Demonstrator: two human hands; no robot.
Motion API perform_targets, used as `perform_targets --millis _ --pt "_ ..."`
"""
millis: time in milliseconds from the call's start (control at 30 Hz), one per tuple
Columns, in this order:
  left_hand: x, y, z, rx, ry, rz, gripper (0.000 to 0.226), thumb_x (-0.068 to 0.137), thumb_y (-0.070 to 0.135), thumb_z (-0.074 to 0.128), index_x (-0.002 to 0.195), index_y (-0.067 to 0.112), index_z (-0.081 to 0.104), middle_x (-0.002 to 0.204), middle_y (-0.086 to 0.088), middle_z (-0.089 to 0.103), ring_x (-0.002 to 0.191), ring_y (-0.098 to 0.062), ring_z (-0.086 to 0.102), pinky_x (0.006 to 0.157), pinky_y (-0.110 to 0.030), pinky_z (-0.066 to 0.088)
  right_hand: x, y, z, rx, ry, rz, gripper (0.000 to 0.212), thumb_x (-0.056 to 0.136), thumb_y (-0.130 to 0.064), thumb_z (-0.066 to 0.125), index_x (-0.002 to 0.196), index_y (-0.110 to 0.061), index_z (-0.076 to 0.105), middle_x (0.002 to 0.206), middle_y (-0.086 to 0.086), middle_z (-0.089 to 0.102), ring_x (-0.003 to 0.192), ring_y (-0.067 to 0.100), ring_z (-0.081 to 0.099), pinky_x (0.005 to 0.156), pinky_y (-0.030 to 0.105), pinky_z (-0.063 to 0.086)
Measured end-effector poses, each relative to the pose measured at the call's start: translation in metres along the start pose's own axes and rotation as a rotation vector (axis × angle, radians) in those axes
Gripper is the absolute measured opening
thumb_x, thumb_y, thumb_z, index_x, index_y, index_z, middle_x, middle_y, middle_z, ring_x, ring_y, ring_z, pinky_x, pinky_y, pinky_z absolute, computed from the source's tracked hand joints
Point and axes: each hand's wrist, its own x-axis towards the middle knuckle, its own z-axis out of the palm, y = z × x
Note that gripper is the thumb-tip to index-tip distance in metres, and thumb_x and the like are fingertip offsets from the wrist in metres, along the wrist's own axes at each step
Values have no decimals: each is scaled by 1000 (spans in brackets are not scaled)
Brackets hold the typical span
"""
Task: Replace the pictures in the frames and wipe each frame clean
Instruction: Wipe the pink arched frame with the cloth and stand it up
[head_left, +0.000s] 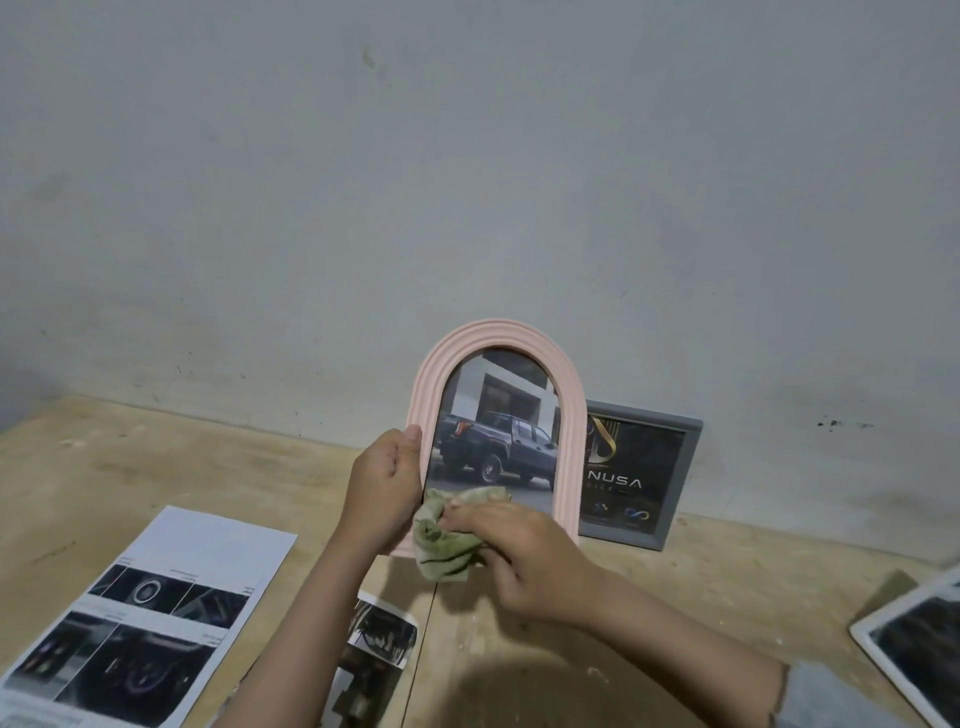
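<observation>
Presently, the pink arched frame is held upright at lower centre of the picture, just above the tabletop; the left hand has its grip clamped on the frame's left edge, thumb over the front moulding; the right hand has its grip closed round a bunched green cloth, pressing it to the lower part of the glazing.

Handling, as judged: the frame appears light and rigid, since one hand carries it; the clear front pane is likely fragile and smooth, so pressure should stay moderate; hold is best taken on the ribbed outer border, not the pane, to avoid fresh marks; the cloth is soft and limp and conforms to the surface.

Appearance: the border is pale pink with concentric ridges, rounded at the top and straight below; it holds a photograph of a dark pickup truck before a pale building; reflections cross the upper pane.

Behind it, right of centre, a grey rectangular frame leans on the wall; a printed sheet lies at lower left; a loose photograph lies at bottom centre; a white-bordered frame lies at lower right.
</observation>
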Motion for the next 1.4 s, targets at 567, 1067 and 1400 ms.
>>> perform_targets --millis 567,1067,1400 --pt "6 0 -1 -52 -13 6 55 97 49 35 67 3 40 58 -17 40 57 -21 41 58 -39 38 40 21 -18 -245 96 46 60 70 12 50 126 -9 54 139 12 50 134 24 40 113 50 17" --pt "14 -11 -12 47 -25 -36 43 99 35 39 62 14 34 56 0 34 55 -17 35 54 -33 29 32 8 -48 296 31 314 30 83 -8 46 109 -12 61 91 -15 62 86 -11 55 79 6 40" --pt "5 -4 8 59 -134 25 47 98 34 42 66 0 42 59 -2 38 55 -13 36 56 -32 31 92 51 -37 -553 70 -254 57 77 5 53 133 -6 46 139 17 48 128 35 45 98 56 39"
